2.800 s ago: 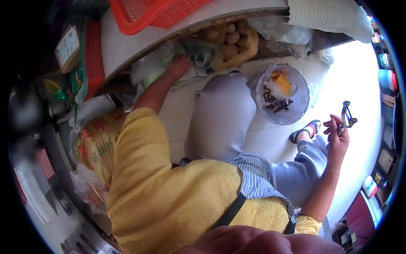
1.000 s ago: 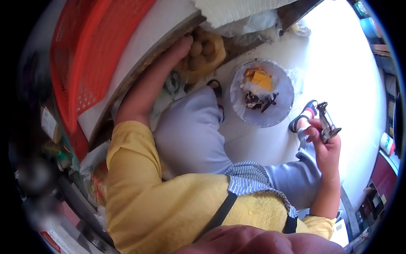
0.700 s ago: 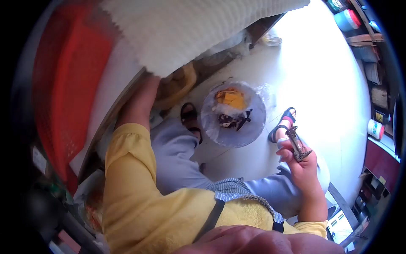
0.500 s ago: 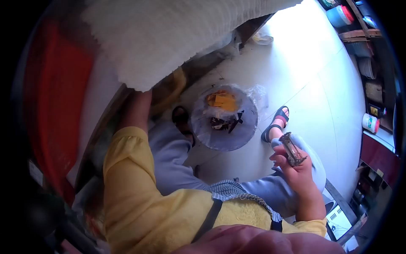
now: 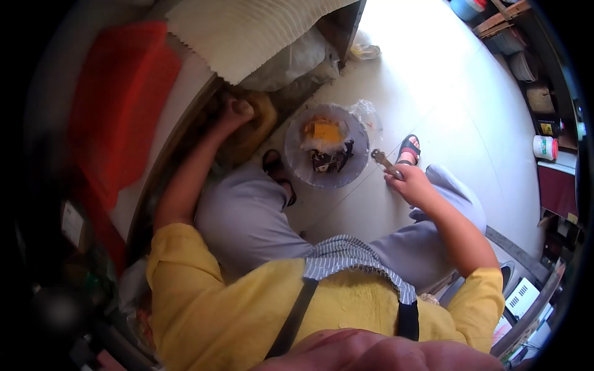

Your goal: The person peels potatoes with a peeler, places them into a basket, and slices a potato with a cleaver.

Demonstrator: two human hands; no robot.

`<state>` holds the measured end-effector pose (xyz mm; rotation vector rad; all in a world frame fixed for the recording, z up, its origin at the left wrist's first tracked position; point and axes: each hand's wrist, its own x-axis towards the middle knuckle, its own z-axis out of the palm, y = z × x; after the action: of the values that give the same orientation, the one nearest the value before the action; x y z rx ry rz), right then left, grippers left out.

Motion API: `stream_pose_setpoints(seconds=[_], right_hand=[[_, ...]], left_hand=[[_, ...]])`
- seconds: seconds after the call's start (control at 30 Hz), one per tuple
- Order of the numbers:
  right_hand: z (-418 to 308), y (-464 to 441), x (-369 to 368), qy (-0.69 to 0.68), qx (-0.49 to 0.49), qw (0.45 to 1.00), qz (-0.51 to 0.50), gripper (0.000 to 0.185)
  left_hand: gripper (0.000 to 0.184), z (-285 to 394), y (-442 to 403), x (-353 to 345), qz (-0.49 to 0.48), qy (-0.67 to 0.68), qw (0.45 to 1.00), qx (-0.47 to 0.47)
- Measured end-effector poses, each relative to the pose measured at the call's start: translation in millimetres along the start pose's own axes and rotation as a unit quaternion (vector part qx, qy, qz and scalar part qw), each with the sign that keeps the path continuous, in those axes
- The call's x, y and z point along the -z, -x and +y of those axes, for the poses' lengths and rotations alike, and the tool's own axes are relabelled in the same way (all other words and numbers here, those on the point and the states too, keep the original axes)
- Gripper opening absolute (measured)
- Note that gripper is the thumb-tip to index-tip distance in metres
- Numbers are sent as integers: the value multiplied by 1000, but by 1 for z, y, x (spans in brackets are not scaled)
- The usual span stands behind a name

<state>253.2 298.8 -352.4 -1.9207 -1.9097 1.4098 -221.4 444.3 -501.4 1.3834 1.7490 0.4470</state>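
Observation:
My right hand (image 5: 409,185) is closed around a narrow metal tool (image 5: 387,164) with a wider, rough-looking end; its exact kind is unclear. The tool points up and left toward a round, pale waste bin (image 5: 334,180) on the floor between my feet, apart from its rim. Inside the bin lie an orange-yellow packet (image 5: 328,132) and dark scraps. My left hand (image 5: 238,113) is under the table's edge, beside a yellowish curved object (image 5: 265,117). Its fingers are curled, and whatever they may hold is hidden.
A pale ridged sheet (image 5: 253,31) overhangs the table at upper left, near a red plastic container (image 5: 120,105). Clear plastic (image 5: 366,117) lies against the bin. Shelves with tubs, including a white tub with a red lid (image 5: 544,148), line the right side.
The ridged sheet now sits farther up in view, uncovering my left hand. My right hand has gone forward toward the bin, and the metal tool has turned to point at it.

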Motion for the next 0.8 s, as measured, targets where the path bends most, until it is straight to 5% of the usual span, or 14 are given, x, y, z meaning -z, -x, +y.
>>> stream_pose_setpoints(seconds=[0.03,0.1,0.23,0.3,0.33,0.53,0.63,0.7,0.8], right_hand=[[6,-3,-10,26,-11,1000,-11,31],[23,-18,-38,53,-10,998,-18,35],[40,-51,-99,-177,-68,980,55,50],[44,-67,-126,-147,-60,980,121,47],[50,-71,-146,-71,-22,970,232,41],[46,-50,-162,-118,-111,960,227,40],[90,-37,-183,-117,-80,958,251,39],[111,-21,-188,-97,-57,955,274,38],[105,18,-168,-243,-126,948,160,36]], left_hand=[[65,46,36,12,-47,99,990,84],[63,75,77,26,-103,172,976,85],[65,126,158,37,-191,299,932,78],[66,148,182,30,-214,335,916,50],[66,151,195,23,-217,350,910,46],[56,138,220,-53,-229,483,845,15],[50,138,232,-79,-311,594,740,45],[49,140,237,-91,-309,601,737,30],[45,143,237,-106,-299,608,735,14]])
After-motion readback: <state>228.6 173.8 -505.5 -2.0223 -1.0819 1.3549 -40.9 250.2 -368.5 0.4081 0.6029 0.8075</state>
